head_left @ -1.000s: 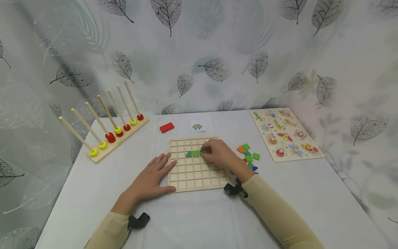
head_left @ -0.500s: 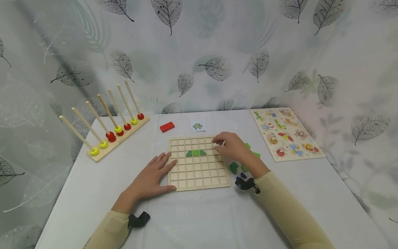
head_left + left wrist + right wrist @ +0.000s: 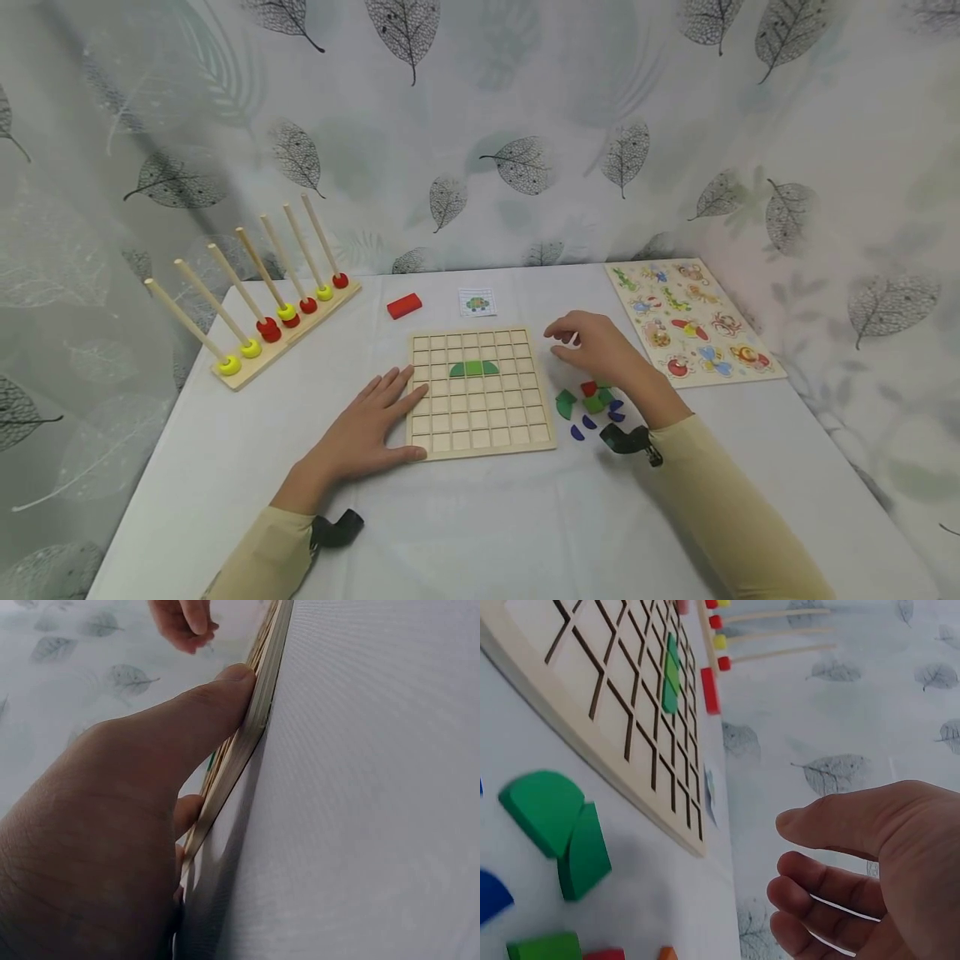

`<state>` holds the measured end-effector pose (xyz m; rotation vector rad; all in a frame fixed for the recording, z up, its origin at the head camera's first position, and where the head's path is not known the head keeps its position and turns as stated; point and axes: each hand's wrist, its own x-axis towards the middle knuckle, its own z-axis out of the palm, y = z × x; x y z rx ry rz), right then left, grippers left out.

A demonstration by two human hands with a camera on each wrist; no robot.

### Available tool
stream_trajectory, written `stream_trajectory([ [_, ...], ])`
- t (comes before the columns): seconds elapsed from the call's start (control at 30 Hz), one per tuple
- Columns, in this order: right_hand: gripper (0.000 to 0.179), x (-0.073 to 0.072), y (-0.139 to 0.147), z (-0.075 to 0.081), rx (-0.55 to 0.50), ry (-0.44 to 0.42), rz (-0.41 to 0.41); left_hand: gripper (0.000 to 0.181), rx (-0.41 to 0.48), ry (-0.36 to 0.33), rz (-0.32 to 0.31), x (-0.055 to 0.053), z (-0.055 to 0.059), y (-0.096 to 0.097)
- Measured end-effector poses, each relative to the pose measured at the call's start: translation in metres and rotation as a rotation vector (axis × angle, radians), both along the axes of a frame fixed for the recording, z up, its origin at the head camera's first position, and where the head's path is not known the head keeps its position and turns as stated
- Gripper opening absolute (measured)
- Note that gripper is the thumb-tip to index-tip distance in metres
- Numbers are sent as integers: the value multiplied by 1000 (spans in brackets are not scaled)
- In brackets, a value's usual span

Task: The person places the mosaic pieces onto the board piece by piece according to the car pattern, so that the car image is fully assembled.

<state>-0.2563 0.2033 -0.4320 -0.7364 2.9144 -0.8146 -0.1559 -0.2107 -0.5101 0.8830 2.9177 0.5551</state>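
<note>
Soft, greyish light, dimmer at the head view's upper left; in the left-wrist view, left hand (image 3: 97,817) darkened, board (image 3: 249,733) edged by shadow.

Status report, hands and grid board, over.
Left hand resting on grid board. Right hand off board, nothing visibly held. Three green pieces in one row. In the way: left fingertips over left rim.

My left hand (image 3: 363,433) lies flat at left, fingers (image 3: 407,406) spread, thumb (image 3: 403,455) pointing right. My right hand (image 3: 598,346) hangs farther off at right, holding nothing, fingers loosely bent; both forearms (image 3: 735,508) slant in from the near side.
</note>
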Motion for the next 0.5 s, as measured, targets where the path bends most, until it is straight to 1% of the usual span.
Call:
stream_trajectory([
  [0.1,24,0,10,1,3,8,-10,101,0,3,-3,0,1,0],
  [0.2,23,2,20,4,3,0,-42,101,-3,-3,-2,0,2,1],
  [0.3,22,4,28,5,5,2,-55,101,-5,-7,-1,1,3,1],
  [0.5,21,6,41,4,14,-6,-80,101,-1,3,-3,1,2,0],
])
